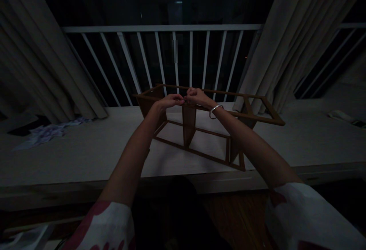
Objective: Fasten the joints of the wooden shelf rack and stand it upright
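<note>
A brown wooden shelf rack [189, 126] lies on its side, its long rails running left to right. Above its middle shelf board, my left hand [172, 100] and my right hand [196, 96] meet at the upper rail. Thumb and fingers of the left are pinched at the joint between rail and board. My right fingers are curled closed right beside them, almost touching. Whatever is between the fingertips is too small and dark to make out. A silver bangle [215, 111] circles my right wrist.
The rack rests on a wide pale window ledge [85, 154]. Behind it stands a white railing [162, 28] before a dark window. Beige curtains [263, 47] hang on both sides. Crumpled papers [47, 133] lie at the left; a small unclear item [343, 116] is at the right.
</note>
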`<act>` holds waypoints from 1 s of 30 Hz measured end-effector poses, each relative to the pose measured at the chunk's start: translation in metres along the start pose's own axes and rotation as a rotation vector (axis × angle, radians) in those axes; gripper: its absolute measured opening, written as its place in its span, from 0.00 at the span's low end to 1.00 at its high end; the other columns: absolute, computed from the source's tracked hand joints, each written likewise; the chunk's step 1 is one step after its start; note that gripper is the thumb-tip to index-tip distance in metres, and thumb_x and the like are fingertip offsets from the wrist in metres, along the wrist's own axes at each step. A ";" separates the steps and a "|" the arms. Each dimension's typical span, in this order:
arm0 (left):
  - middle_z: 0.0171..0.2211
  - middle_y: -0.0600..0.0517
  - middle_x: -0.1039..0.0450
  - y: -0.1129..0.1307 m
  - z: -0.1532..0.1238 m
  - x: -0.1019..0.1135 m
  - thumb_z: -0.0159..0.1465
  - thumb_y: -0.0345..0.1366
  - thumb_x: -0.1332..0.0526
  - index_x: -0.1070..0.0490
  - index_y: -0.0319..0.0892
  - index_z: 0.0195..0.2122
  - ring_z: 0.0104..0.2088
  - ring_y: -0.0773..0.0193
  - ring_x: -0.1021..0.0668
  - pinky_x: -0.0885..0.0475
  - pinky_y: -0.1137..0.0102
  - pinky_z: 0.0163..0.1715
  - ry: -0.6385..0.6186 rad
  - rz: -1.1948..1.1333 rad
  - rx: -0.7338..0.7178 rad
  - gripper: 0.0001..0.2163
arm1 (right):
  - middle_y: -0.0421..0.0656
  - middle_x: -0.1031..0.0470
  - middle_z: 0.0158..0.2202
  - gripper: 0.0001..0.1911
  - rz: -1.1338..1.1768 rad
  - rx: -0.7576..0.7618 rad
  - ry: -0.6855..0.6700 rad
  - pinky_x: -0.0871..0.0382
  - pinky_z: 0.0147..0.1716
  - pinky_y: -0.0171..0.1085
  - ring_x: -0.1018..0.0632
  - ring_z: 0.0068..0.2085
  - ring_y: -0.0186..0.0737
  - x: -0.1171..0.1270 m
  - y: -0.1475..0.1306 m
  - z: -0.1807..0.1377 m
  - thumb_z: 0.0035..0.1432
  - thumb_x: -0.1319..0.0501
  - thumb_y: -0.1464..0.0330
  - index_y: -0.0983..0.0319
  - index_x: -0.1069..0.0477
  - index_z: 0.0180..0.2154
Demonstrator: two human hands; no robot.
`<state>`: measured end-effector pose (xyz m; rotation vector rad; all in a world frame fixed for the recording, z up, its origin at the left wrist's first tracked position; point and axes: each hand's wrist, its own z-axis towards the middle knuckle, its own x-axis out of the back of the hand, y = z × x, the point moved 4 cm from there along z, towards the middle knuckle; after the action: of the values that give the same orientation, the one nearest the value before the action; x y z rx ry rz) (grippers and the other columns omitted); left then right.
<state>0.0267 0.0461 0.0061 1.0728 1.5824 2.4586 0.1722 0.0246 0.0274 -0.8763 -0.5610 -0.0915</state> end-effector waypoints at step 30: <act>0.28 0.55 0.33 -0.006 0.000 0.002 0.46 0.38 0.40 0.31 0.37 0.30 0.30 0.70 0.32 0.39 0.72 0.35 0.021 0.059 0.019 0.11 | 0.41 0.28 0.33 0.11 0.200 -0.053 -0.204 0.38 0.37 0.33 0.30 0.35 0.32 -0.007 -0.008 -0.007 0.44 0.39 0.63 0.64 0.26 0.27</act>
<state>0.0228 0.0496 0.0025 1.1154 1.6063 2.5055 0.1671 0.0130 0.0257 -0.9955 -0.6603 0.1674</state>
